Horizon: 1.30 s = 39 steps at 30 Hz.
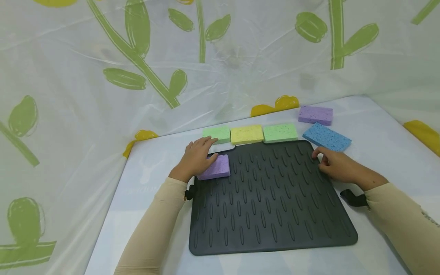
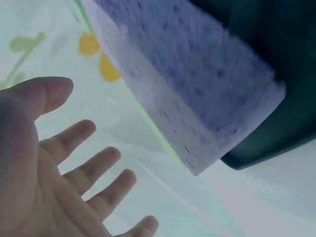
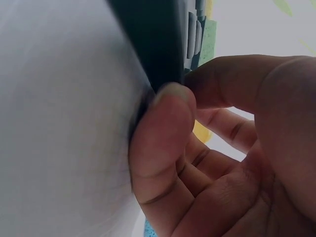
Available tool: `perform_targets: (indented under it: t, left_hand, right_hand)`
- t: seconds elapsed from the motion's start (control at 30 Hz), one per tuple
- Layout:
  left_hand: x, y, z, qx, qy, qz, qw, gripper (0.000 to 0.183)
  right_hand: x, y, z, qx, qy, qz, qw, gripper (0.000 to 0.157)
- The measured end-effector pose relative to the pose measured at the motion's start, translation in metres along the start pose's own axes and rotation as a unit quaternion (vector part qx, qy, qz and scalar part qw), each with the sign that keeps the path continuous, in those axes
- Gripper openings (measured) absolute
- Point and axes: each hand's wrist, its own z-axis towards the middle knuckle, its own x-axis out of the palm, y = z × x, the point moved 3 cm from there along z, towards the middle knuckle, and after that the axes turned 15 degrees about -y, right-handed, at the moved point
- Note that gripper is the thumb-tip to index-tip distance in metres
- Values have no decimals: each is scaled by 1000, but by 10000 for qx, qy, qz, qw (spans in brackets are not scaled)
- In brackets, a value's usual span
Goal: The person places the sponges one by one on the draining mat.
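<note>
A dark grey ridged rubber mat (image 1: 271, 202) lies on the table. On its far left corner sits a purple sponge (image 1: 220, 168). My left hand (image 1: 196, 160) is beside that sponge, and in the head view the thumb overlaps its top. The left wrist view shows the fingers spread and relaxed, apart from the purple sponge (image 2: 197, 74). At the mat's right edge is my right hand (image 1: 342, 168). Its thumb and a finger pinch the edge of the mat (image 3: 153, 39) in the right wrist view, while the other fingers curl behind.
Along the mat's far edge stand a green sponge (image 1: 220, 133), a yellow sponge (image 1: 246, 134) and another green sponge (image 1: 280, 133). A blue sponge (image 1: 326, 136) lies by the far right corner, with a second purple sponge (image 1: 315, 115) behind it. A leaf-patterned sheet (image 1: 220, 91) hangs behind the table.
</note>
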Motion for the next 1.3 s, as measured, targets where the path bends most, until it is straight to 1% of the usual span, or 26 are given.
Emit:
perform_targets:
  t: [0.13,0.3,0.43,0.7,0.83,1.07,1.3]
  left_hand:
    - [0,3,14,-76,210,217,9995,58]
    - [-3,7,27,-173,447,471,9977,60]
    - [-4,8,38,-170,618,580,9963,61]
    - [2,7,55,-139,971,718,9926,62]
    - [9,8,61,-172,1115,779,9906,62]
    - [21,10,65,-408,1384,728,9869,62]
    - [23,12,66,-523,1389,664,9867,62]
  right_hand:
    - [-1,1,0,-3,-9,19,10000,31]
    - [0,0,0,6,35,75,10000,30]
    - [1,-2,-1,22,45,117,9999,30]
    - [1,-3,-1,7,35,120,9999,31]
    - [0,-2,0,-5,-6,97,10000,31]
    - [1,-2,-1,-64,-60,58,9999,30]
    - [0,-1,-1,-49,-55,39,10000,30]
